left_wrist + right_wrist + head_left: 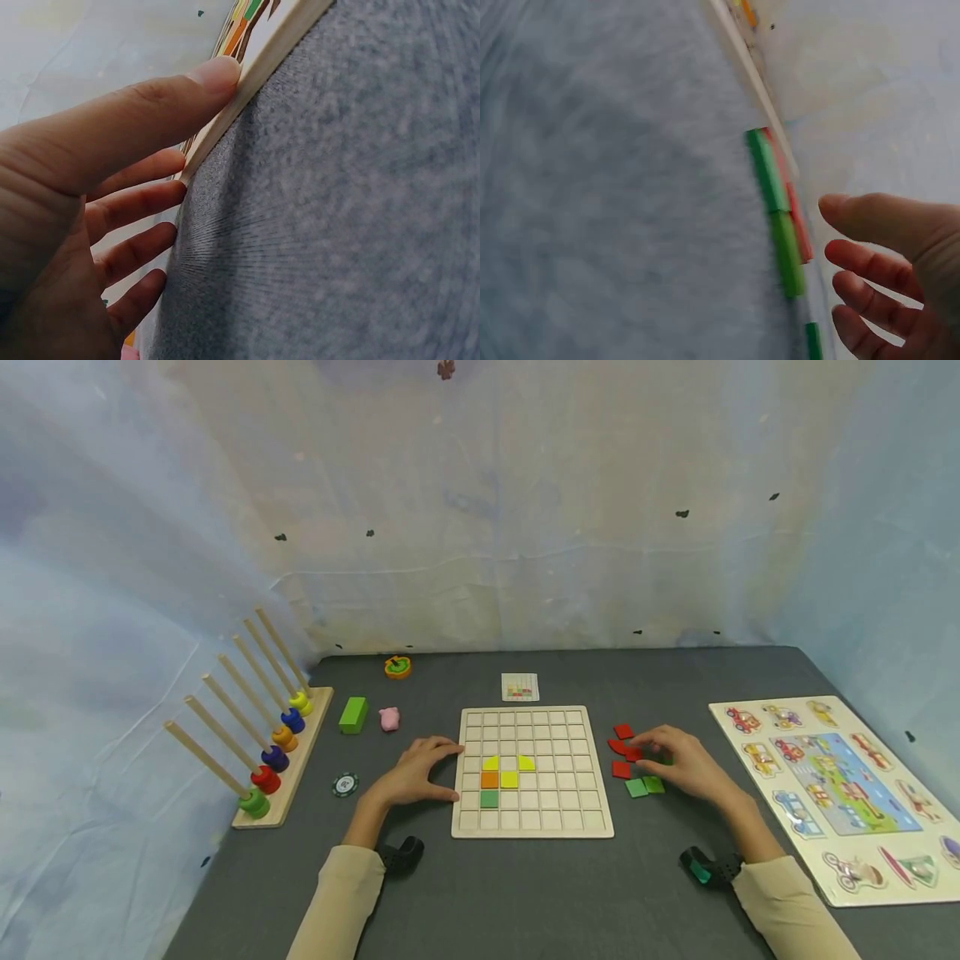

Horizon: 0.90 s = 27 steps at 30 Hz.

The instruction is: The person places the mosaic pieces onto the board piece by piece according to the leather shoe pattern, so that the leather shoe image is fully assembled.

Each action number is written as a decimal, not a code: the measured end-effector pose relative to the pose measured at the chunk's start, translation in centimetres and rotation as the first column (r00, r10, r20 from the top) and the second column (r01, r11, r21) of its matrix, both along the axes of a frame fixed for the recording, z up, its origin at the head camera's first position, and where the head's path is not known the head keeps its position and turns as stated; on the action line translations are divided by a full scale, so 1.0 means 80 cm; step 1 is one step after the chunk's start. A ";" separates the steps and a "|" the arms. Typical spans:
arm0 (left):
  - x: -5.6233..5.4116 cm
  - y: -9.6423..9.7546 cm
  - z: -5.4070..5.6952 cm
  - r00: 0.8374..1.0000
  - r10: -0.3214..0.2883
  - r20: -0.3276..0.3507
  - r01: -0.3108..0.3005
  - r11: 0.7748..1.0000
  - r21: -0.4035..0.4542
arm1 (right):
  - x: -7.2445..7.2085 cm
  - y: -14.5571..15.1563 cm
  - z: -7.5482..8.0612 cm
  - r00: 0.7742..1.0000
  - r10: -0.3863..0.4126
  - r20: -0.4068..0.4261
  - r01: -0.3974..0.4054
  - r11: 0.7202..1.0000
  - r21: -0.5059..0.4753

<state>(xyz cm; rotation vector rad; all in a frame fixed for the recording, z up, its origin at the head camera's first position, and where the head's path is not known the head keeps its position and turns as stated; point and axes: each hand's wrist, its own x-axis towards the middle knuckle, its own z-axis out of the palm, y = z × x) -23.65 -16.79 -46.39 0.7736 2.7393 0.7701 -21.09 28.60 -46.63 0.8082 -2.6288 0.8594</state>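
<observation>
The table (570, 897) carries the grid board (572, 797), set between its left and right edges. Left hand (411, 774): fingers apart, thumb touching the board's left edge. Right hand (688, 766): fingers apart, at the red tiles (621, 769) and green tiles (637, 787) beside the board's right edge. Yellow tiles (508, 779) rest on the board.

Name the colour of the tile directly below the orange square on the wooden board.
The square tile is green, clearest in head view.
</observation>
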 end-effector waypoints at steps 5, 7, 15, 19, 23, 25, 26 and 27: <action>0.000 0.000 0.000 1.000 -0.001 0.006 0.001 1.000 0.010 | -0.005 -0.001 -0.015 0.999 -0.034 -0.013 0.034 0.999 0.018; 0.001 0.000 0.000 1.000 0.000 0.005 0.000 1.000 0.012 | -0.006 -0.002 -0.018 0.999 -0.047 -0.025 0.047 0.999 0.022; 0.000 0.000 -0.001 1.000 0.005 0.002 -0.005 1.000 0.012 | -0.005 -0.008 -0.013 0.996 -0.084 -0.038 0.085 0.996 0.030; 0.000 -0.001 -0.001 1.000 0.012 0.010 -0.012 1.000 0.009 | -0.003 -0.022 0.002 0.996 -0.087 -0.028 0.087 0.996 0.009; 0.000 -0.001 -0.001 1.000 0.008 0.007 -0.008 1.000 0.006 | 0.001 -0.048 0.021 0.999 -0.027 -0.029 0.027 0.999 -0.020; -0.001 -0.001 -0.002 1.000 0.002 0.001 -0.002 1.000 0.006 | 0.002 -0.064 0.027 0.999 0.013 -0.040 -0.014 0.999 -0.030; -0.001 -0.001 -0.002 1.000 -0.001 -0.001 0.001 1.000 0.008 | 0.003 -0.072 0.030 0.998 0.031 -0.048 -0.032 0.999 -0.030; -0.001 -0.001 -0.003 1.000 -0.004 -0.004 0.004 1.000 0.008 | 0.004 -0.080 0.032 0.998 0.048 -0.050 -0.049 0.998 -0.030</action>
